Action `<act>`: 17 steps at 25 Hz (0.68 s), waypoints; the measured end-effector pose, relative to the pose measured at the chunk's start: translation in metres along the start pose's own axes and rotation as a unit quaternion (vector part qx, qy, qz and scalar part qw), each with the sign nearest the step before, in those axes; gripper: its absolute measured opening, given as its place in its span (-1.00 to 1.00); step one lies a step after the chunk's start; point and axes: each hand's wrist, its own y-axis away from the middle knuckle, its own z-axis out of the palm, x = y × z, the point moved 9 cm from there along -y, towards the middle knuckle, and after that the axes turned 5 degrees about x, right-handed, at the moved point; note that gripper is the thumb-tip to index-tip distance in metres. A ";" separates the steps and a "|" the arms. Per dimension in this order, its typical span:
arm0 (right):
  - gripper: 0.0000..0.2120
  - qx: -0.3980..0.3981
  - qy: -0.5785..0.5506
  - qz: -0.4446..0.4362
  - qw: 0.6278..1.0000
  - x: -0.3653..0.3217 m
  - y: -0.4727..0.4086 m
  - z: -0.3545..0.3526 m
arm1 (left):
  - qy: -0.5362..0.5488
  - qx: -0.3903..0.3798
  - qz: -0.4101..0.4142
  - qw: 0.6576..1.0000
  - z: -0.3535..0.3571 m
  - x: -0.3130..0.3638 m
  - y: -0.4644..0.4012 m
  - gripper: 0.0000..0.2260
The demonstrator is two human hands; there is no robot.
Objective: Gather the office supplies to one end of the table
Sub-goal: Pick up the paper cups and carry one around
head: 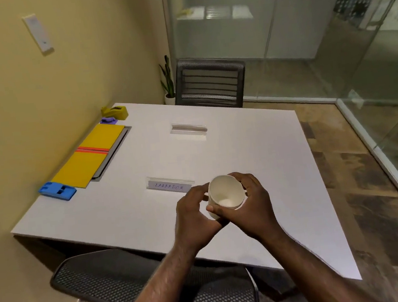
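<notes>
Fingers of both hands are curled around a white paper cup [225, 195], and I hold it just above the near part of the table [257, 169]. My right hand [253, 201] wraps the cup's far and right side with the thumb across its front; my left hand [195, 213] cups it from the left, fingertips on its wall. The cup tilts toward me and I see nothing in it but a pale bottom.

Most of the gathering looks done, as I judge it. Along the left edge, by the wall, sit a blue stapler-like thing [57, 190], a yellow folder [89, 156] with an orange band lying over a grey tray or pad, a small purple item [108, 120] and a yellow tape dispenser [115, 112]. They form one row, near or touching each other.

What I read as left: the cup in my hands, and two clear name-card holders out in the middle. The nearer holder [169, 186] carries a handwritten label and lies just beyond my left hand; the farther holder [188, 129] lies well apart from it, toward the far chair [210, 82]. I cannot say whether those holders count as supplies. If they do, three things remain to go to the left row.
</notes>
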 end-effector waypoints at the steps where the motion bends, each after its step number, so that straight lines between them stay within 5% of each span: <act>1: -0.32 -0.010 0.001 -0.004 1.000 0.000 -0.007 0.006 | -0.006 0.009 -0.010 1.000 -0.001 -0.005 -0.003 -0.48; 9: -0.29 -0.065 -0.011 -0.069 0.995 -0.019 -0.065 0.022 | -0.094 0.057 -0.089 0.990 -0.007 -0.037 -0.017 -0.47; 17: -0.30 -0.029 -0.069 -0.085 0.994 0.006 -0.162 0.023 | -0.135 0.128 -0.183 0.965 -0.016 -0.067 -0.014 -0.40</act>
